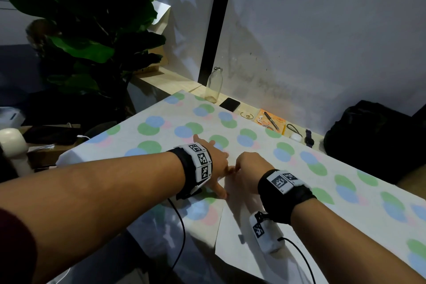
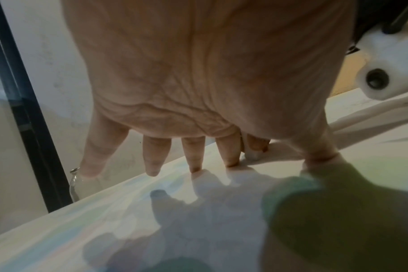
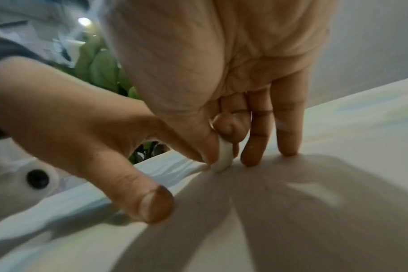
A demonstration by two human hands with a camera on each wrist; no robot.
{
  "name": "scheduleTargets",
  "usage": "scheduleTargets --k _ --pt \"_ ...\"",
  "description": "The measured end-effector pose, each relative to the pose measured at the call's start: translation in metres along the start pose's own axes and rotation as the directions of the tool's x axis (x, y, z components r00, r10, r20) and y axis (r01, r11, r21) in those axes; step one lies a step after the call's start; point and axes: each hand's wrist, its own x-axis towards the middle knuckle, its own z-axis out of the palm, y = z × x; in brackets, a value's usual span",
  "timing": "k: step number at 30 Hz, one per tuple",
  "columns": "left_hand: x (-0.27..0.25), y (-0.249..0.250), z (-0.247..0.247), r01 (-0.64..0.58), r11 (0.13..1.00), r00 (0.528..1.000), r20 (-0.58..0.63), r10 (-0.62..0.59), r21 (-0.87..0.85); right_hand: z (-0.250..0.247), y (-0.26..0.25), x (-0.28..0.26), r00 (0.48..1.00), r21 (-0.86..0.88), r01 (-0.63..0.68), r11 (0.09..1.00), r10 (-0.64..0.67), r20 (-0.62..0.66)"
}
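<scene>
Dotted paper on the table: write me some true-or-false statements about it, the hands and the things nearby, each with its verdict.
1. The left hand rests on the dotted paper with its fingers spread. True.
2. The glass bottle lies on its side. False: it stands upright near the wall, at the paper's far edge.
3. The right hand pinches a small white piece between thumb and forefinger, down against the paper. True.
4. The pen lies on the dotted paper. False: it lies on an orange pad beyond the paper's far edge.
</scene>
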Motion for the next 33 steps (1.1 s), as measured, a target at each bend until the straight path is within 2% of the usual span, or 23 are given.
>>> scheduleTargets --k 5,9,12,15,19,21,25,28,33 --pt "0.001 0.001 0.001 0.026 0.999 0.998 0.052 -0.025 -0.019 -0.002 0.004 0.007 0.997 0.044 -0.049 0.998 0.051 -0.05" --pt "0.001 0.0 0.001 0.049 0.998 0.998 0.042 -0.047 -0.045 0.0 -0.005 0.004 1.0 0.04 -0.01 0.999 0.01 0.005" --pt "0.0 0.002 -0.001 0.028 1.0 0.998 0.049 -0.027 -0.006 -0.002 0.002 0.005 0.997 0.015 -0.056 0.998 0.057 -0.056" --pt "-0.001 0.001 -0.001 0.024 1.0 0.999 0.033 -0.024 0.002 -0.001 -0.001 0.003 1.0 0.014 -0.027 1.0 0.027 -0.016" --pt "0.0 0.001 0.0 0.008 1.0 1.0 0.024 -0.008 0.002 -0.003 -0.003 0.002 0.997 0.009 -0.048 0.999 0.048 -0.067" --pt "0.0 0.0 0.0 0.004 1.0 1.0 0.002 -0.004 0.003 -0.002 -0.004 0.001 0.999 0.014 -0.021 1.0 0.021 -0.034" --pt "0.0 0.003 0.0 0.024 1.0 0.999 0.038 -0.024 0.01 -0.001 0.005 -0.005 0.996 0.004 -0.023 1.0 0.023 -0.083" --pt "0.001 0.002 -0.001 0.029 1.0 0.999 0.036 -0.029 0.001 0.002 0.007 -0.005 0.999 -0.009 0.02 1.0 -0.02 -0.046" --pt "0.003 0.001 0.002 0.027 1.0 0.999 0.036 -0.027 0.002 0.003 0.008 -0.007 0.997 -0.006 -0.001 1.0 0.0 -0.078"
